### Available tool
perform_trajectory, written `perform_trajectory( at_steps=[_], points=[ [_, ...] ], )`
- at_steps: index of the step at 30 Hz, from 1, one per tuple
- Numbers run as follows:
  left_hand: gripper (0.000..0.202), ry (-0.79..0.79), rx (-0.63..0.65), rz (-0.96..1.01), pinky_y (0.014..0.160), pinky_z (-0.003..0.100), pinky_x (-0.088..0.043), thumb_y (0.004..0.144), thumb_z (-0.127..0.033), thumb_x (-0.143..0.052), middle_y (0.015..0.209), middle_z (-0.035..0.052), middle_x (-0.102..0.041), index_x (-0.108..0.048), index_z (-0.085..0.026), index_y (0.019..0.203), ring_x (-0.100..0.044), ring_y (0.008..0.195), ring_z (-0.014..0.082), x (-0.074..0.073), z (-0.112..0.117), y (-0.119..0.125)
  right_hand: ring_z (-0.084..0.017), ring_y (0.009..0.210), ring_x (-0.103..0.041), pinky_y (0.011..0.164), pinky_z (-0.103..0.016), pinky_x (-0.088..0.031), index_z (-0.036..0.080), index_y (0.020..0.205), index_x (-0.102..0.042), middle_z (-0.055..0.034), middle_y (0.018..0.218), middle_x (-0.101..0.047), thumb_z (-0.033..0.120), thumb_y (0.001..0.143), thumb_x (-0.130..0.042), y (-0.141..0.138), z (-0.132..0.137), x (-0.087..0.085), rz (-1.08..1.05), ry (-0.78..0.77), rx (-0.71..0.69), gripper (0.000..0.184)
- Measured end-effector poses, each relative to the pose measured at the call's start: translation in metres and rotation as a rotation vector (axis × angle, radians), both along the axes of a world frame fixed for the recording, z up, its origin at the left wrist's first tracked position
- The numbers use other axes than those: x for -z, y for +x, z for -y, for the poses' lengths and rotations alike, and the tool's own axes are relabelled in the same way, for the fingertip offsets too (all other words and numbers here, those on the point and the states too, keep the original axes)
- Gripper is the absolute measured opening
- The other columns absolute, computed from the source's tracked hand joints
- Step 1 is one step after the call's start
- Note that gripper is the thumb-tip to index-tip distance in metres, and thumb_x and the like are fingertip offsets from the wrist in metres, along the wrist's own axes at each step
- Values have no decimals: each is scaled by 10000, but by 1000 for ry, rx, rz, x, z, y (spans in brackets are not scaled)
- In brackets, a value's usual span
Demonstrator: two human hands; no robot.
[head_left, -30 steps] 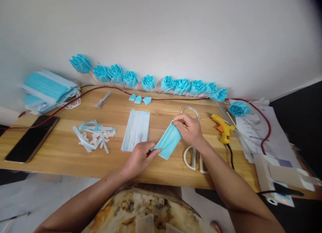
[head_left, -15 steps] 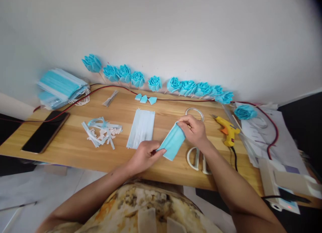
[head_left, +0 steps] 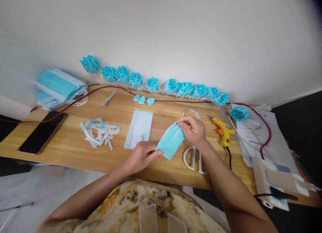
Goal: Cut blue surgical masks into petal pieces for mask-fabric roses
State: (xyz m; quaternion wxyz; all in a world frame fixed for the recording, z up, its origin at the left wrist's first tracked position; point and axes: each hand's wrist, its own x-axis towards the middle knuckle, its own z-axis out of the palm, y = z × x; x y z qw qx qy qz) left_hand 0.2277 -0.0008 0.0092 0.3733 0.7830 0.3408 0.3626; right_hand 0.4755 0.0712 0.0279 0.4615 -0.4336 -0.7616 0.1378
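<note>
Between my two hands a folded piece of light blue face mask is held tilted above the table's front part. My left hand pinches its lower left corner between thumb and fingers. At the upper right corner my right hand grips it the same way. A flat, pale face mask lies on the table just left of the held piece. Under my right hand and wrist lie white-handled scissors, partly hidden, with a white ring showing beyond the hand.
Blue fabric flowers line the wall. Three small blue cut pieces, strip scraps, a phone and a mask stack lie about. At right are a yellow glue gun, papers and a power strip.
The held mask piece has been turned slightly, so its blue face shows flatter and wider. Both hands keep their grip. The whole view has shifted a little.
</note>
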Motion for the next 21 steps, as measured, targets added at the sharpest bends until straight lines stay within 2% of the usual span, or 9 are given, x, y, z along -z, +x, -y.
perform_trajectory(
  at_steps=[1,3,6,7,9,10,12,15,21],
  points=[
    [433,52,36,-41,585,234,-311,1056,-357,-546,631,-23,-495,-497,-172,668,-457,592,106,-8,-3,-7,-151,538,-659,545,-257,-510,252,834,-676,18,699,-750,248,921,-655,1,0,-1,-4,16,3,89],
    [350,169,19,-146,633,247,-355,1049,-355,-580,708,11,-620,-620,-165,758,-549,652,124,-24,-17,-25,-154,534,-657,538,-263,-507,250,831,-679,12,703,-753,258,927,-651,2,0,-2,-3,23,8,101],
    [319,228,-114,-300,653,262,-375,1032,-310,-586,720,25,-645,-660,-166,757,-569,663,137,-37,-64,-54,-162,534,-654,536,-274,-503,253,826,-682,9,682,-742,287,936,-646,1,0,-3,21,4,-7,120],
    [290,233,-150,-366,667,270,-387,1015,-301,-594,750,37,-666,-680,-166,774,-590,691,152,-37,-84,-61,-163,536,-654,535,-274,-500,256,827,-682,12,671,-736,291,937,-646,0,1,-2,26,4,-21,121],
    [179,236,-255,-496,712,288,-423,976,-251,-588,883,70,-730,-739,-164,938,-636,784,189,-32,-124,-71,-162,541,-657,536,-271,-492,259,827,-679,18,658,-730,286,941,-647,-2,1,-2,32,9,-50,121],
    [195,242,-293,-582,756,302,-444,966,-243,-584,962,91,-748,-753,-164,1024,-657,864,215,-29,-141,-74,-160,545,-661,538,-269,-491,258,828,-678,18,661,-733,281,944,-646,-3,2,-2,34,14,-62,123],
    [237,270,-326,-729,840,333,-473,963,-230,-556,1076,132,-741,-758,-146,1057,-664,1011,261,-22,-167,-74,-150,543,-660,536,-258,-486,253,828,-676,20,669,-739,264,952,-644,-5,2,-2,37,26,-84,129],
    [255,283,-305,-833,886,355,-485,950,-220,-551,1123,158,-713,-751,-133,1082,-645,1098,290,-16,-185,-69,-132,515,-643,519,-238,-473,246,832,-683,31,650,-731,251,962,-648,-6,3,-2,40,38,-118,134],
    [268,264,-322,-961,876,376,-485,955,-187,-537,1149,179,-692,-748,-126,1109,-634,1136,312,-10,-194,-57,-140,511,-645,523,-247,-482,246,827,-697,23,630,-727,313,983,-637,-5,4,-1,56,0,-111,180]
  ],
)
